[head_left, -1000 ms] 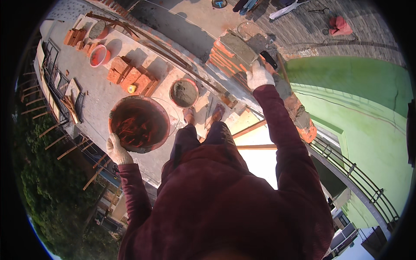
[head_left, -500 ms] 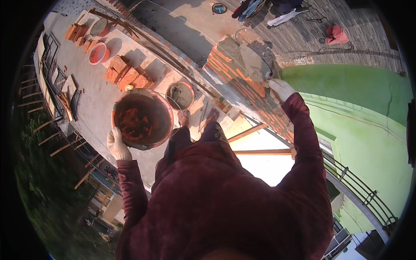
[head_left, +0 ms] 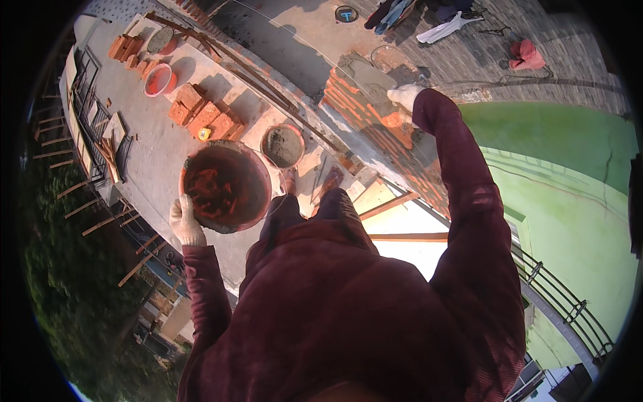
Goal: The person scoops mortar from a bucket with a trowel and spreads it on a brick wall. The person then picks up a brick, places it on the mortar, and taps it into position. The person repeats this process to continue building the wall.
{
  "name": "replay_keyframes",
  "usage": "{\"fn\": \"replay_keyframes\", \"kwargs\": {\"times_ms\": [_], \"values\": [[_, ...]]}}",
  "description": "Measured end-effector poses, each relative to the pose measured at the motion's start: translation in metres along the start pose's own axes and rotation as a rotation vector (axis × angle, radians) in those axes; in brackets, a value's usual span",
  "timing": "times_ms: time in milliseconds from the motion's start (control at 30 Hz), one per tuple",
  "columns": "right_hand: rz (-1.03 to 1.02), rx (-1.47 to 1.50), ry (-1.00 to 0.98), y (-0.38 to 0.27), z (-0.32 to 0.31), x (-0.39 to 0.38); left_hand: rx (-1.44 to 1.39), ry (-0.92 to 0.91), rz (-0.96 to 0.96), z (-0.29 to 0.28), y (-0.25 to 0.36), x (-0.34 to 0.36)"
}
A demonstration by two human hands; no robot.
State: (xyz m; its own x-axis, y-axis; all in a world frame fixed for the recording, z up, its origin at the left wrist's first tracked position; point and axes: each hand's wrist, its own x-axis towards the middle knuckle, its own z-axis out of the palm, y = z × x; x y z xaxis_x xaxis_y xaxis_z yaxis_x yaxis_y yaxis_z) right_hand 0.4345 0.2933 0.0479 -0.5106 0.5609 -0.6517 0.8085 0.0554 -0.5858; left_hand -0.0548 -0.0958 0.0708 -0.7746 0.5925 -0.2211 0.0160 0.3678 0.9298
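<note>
My left hand, in a pale knitted glove, grips the near-left rim of a reddish bucket. The bucket tilts toward me, its inside smeared with grey mortar, and a thin wire handle hangs on its right side. My gloved right hand is closed over the top of a brick wall. Grey mortar lies along that wall top. In my right hand is a trowel, mostly hidden by the glove and hard to tell apart from the mortar.
A mortar-filled tub stands by my feet. Beyond the bucket are stacked orange bricks, a pink tub and another mortar tub. A green wall rises at right. Metal frames lie along the slab's left edge.
My right hand has moved farther away and slightly left over the mortar, its arm stretching out. The trowel blade, plainer before, now blends in. My left hand still holds the bucket.
</note>
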Motion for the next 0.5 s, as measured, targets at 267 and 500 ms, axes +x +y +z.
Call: {"fn": "replay_keyframes", "kwargs": {"times_ms": [267,500], "values": [[0.248,0.207,0.105,-0.019,-0.026,-0.056,-0.16,0.105,0.016,-0.004,0.0,-0.013],[0.316,0.217,0.041,0.012,-0.005,-0.062,-0.12,0.007,-0.047,-0.011,-0.011,-0.004]]}}
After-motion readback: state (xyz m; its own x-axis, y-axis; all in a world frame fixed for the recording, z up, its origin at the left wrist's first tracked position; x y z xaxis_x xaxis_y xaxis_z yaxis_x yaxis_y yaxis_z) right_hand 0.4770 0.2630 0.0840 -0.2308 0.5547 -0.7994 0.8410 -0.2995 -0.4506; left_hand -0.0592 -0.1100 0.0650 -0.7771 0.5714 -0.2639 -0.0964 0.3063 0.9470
